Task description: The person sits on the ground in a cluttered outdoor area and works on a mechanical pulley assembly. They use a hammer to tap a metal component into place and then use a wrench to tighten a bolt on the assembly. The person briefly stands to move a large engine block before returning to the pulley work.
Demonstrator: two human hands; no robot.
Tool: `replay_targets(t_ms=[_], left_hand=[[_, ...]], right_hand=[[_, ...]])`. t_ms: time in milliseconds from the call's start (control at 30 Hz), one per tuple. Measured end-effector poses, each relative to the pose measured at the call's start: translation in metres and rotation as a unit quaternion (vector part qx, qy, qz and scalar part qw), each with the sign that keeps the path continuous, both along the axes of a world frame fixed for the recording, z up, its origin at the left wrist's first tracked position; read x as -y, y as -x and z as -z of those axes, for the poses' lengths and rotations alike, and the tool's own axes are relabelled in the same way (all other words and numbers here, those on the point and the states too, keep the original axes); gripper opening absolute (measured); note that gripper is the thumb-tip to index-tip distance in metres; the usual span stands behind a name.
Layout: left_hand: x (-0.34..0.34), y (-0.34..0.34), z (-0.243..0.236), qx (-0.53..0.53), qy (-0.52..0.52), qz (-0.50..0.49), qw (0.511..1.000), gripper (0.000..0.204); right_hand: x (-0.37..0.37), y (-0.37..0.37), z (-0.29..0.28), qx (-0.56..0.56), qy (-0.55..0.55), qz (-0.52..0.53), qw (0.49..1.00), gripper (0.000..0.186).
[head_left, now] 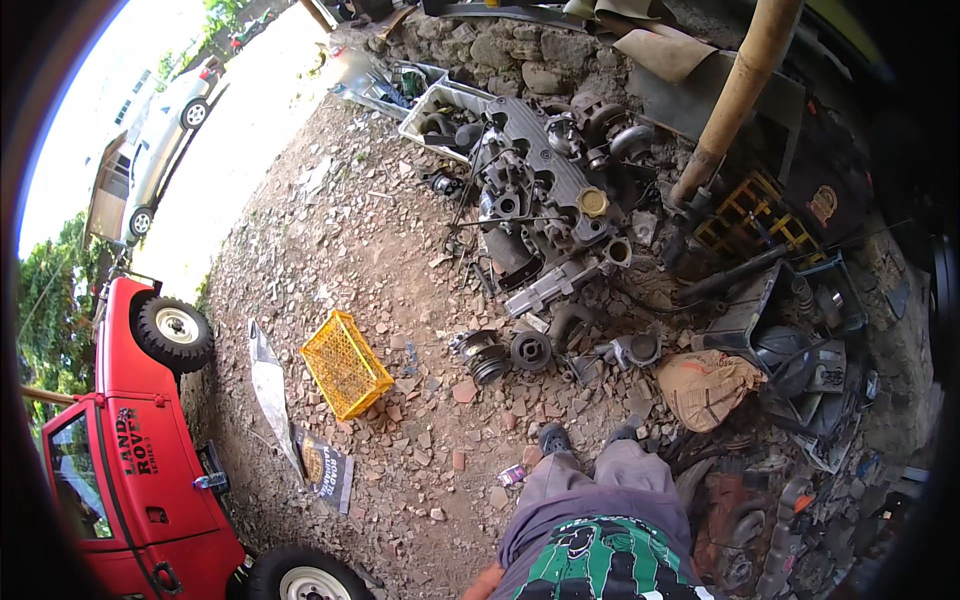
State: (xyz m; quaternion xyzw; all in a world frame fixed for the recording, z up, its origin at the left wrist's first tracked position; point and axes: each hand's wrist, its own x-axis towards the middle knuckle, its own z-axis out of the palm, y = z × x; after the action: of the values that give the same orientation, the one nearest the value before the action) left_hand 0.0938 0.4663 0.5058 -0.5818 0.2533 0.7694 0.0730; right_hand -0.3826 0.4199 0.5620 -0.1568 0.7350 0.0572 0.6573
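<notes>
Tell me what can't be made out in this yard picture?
Head view only:
- The person's hands: out of view, below the lower edge.
- Red vehicle: cut off by the left rim.
- White tray: contents too small and shadowed to tell.
- Engine block: small fittings blur together.
- Parts pile: dark shade hides individual pieces.

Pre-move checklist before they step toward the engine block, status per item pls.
1. Hands free: cannot tell; neither hand is in view.
2. Footing: not ok; both shoes stand on loose stones and rubble.
3. Path to the engine block: not ok; pulleys and small parts lie between.
4. Yellow crate out of the way: ok; it sits off to the person's left.
5. Right side: not ok; sack and scrap parts crowd close to the feet.
6. Red vehicle: ok; parked apart, at the left.
</notes>
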Motion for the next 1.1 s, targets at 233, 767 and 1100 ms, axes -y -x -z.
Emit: replay_targets(t_ms=[233,767,1100], left_hand=[[0.03,0.026,-0.042,0.025,0.006,0.031,0.999,0.046],[0.088,0.023,-0.131,0.014,0.017,0.127,0.992,0.045],[0.064,-0.066,-0.114,-0.255,0.066,0.323,0.909,0.048]], right_hand=[[0.0,0.01,-0.002,0.005,-0.005,0.004,1.0,0.035],[-0.044,0.012,-0.032,-0.002,-0.027,-0.018,0.999,0.036],[-0.095,-0.007,-0.089,0.009,-0.068,-0.094,0.993,0.036]])
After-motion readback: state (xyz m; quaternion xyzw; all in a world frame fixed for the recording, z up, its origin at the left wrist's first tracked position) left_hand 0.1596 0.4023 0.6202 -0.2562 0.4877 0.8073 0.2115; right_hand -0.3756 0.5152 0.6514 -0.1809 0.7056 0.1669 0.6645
